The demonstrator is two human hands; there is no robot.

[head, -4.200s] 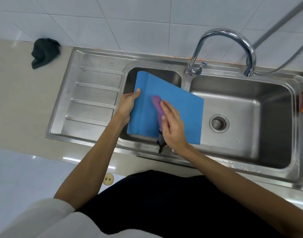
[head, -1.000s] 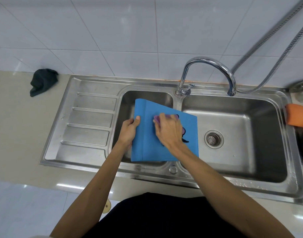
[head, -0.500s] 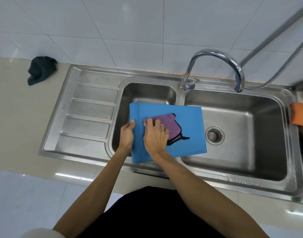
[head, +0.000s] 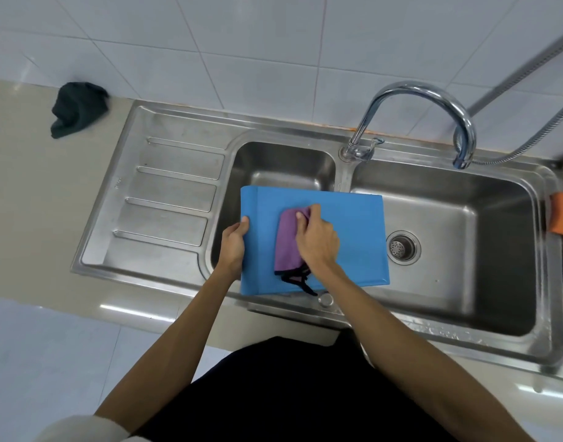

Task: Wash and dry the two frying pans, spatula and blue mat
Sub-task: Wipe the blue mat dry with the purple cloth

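The blue mat [head: 350, 218] now lies level across the sink [head: 342, 181] divider, no longer tilted; left hand [head: 234, 245] grips its 9 o'clock edge, right hand [head: 318, 242] clutches the purple cloth [head: 286, 247] mid-mat, so drying seems underway

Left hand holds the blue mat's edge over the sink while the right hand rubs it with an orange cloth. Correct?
No: the head view shows a purple cloth, not orange. The left hand holding the blue mat and right hand rubbing are right.
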